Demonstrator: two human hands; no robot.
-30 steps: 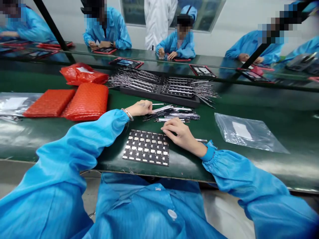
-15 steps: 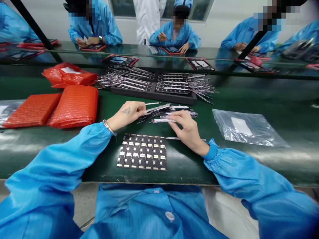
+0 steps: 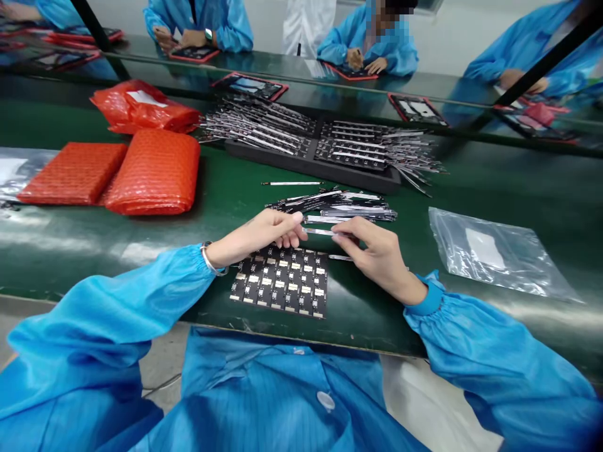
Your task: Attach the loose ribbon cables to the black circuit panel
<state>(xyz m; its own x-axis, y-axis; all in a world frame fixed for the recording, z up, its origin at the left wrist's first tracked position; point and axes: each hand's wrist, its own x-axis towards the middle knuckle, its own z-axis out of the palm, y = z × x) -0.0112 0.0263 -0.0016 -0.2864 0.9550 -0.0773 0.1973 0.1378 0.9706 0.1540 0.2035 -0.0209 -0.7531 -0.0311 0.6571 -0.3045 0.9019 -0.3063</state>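
Observation:
A thin, pale flex cable strip [image 3: 318, 231] is pinched between the thumb and fingers of my right hand [image 3: 374, 251]. Its left end reaches my left hand [image 3: 271, 233], whose thumb and curled fingertips stand slightly apart beside that end; firm contact cannot be made out. Just beyond both hands lies a loose pile of black and white flex strips [image 3: 339, 202]. Nearer to me, a dark panel of small circuit boards [image 3: 280, 285] lies flat, its upper left edge partly covered by my left hand. Another strip [image 3: 340, 257] lies partly under my right hand.
A single strip [image 3: 292, 183] lies behind the pile. Farther back stands a black divided tray [image 3: 311, 164] heaped with strips. Red bubble-wrap packages [image 3: 153, 172] sit left, a clear plastic bag [image 3: 499, 251] right. Co-workers in blue sit across the bench.
My left hand has left the pile and come toward me, to the strip's left end. My right hand has lifted a strip off the pile's near side. The view has shifted.

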